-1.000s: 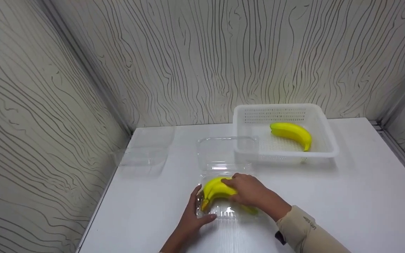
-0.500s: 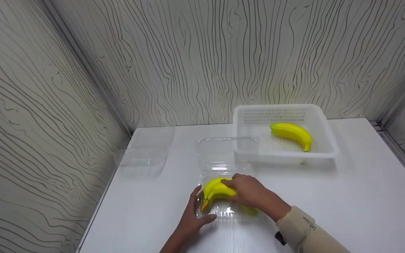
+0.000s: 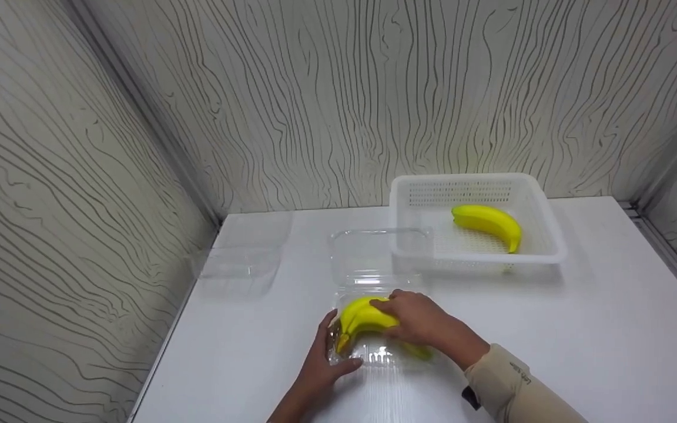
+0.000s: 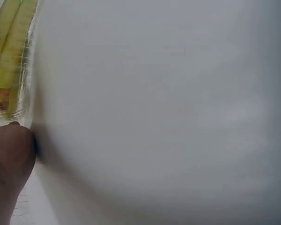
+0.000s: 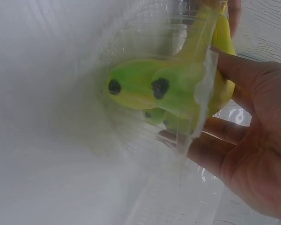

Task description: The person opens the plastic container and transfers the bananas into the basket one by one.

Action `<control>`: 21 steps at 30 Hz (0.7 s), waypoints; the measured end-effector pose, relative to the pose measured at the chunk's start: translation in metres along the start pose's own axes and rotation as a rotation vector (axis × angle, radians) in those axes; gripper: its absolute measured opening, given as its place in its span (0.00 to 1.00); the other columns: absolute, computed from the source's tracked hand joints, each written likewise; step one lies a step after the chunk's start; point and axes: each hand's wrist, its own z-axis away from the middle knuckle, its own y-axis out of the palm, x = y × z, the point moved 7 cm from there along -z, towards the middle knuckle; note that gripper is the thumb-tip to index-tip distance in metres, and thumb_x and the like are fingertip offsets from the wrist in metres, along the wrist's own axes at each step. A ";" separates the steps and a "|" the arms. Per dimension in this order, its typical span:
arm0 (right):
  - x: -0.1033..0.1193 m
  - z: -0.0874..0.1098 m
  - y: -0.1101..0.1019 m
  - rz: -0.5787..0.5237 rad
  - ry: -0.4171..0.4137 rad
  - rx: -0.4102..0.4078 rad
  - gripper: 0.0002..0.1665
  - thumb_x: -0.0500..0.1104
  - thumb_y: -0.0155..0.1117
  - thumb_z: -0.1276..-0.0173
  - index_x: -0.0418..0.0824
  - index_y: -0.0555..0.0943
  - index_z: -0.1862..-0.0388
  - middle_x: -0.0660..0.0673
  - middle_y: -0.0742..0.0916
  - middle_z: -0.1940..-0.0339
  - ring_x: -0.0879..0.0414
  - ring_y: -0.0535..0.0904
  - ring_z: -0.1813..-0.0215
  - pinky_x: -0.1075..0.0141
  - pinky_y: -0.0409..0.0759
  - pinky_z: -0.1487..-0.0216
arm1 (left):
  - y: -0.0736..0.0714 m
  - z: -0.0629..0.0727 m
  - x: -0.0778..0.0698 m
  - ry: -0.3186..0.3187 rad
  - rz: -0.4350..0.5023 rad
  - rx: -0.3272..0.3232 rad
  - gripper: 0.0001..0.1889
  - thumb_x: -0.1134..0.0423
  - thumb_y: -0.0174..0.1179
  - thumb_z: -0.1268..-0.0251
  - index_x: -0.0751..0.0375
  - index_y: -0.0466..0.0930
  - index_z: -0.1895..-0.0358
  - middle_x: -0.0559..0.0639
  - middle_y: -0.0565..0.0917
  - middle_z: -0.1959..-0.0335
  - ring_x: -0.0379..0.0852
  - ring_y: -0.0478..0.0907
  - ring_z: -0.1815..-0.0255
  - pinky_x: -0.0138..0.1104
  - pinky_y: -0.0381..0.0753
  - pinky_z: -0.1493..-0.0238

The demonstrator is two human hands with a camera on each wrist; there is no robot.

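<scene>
A bunch of yellow bananas (image 3: 362, 313) lies in the base of a clear plastic clamshell container (image 3: 381, 356), whose lid is folded back. My left hand (image 3: 318, 365) holds the container's left side, thumb at the front and fingers along the side. My right hand (image 3: 418, 318) grips the bunch from above at its right part. In the right wrist view, the green, black-dotted banana tips (image 5: 136, 83) show through the container wall, with the right hand's fingers (image 5: 210, 151) reaching inside. The left wrist view catches only part of the left hand (image 4: 11, 157) and the stem end.
Behind the container stands a white perforated basket (image 3: 479, 258) with a single banana (image 3: 487, 223) in it. The lid overlaps the basket's left front in view. Another clear container (image 3: 238, 264) lies at the table's left edge. Patterned walls enclose the white table (image 3: 609, 341).
</scene>
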 end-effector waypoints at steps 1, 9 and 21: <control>0.000 0.000 0.000 0.002 -0.005 0.002 0.38 0.50 0.79 0.34 0.51 0.80 0.25 0.38 0.89 0.40 0.42 0.86 0.42 0.44 0.85 0.38 | 0.000 0.000 0.000 -0.004 0.002 -0.001 0.60 0.45 0.80 0.45 0.40 0.49 0.13 0.62 0.55 0.11 0.67 0.51 0.10 0.68 0.48 0.13; 0.003 0.001 -0.003 0.016 -0.024 -0.001 0.37 0.47 0.79 0.35 0.49 0.81 0.26 0.38 0.89 0.43 0.44 0.86 0.47 0.47 0.85 0.44 | 0.001 0.001 0.001 -0.057 0.027 0.006 0.61 0.42 0.80 0.46 0.38 0.47 0.13 0.60 0.55 0.10 0.66 0.51 0.10 0.66 0.49 0.13; 0.001 -0.001 -0.001 -0.001 -0.007 -0.004 0.37 0.50 0.79 0.34 0.50 0.81 0.26 0.37 0.89 0.39 0.40 0.86 0.42 0.43 0.85 0.38 | 0.000 0.000 0.002 -0.033 0.009 0.002 0.60 0.43 0.79 0.45 0.39 0.48 0.13 0.60 0.56 0.11 0.65 0.52 0.10 0.67 0.50 0.13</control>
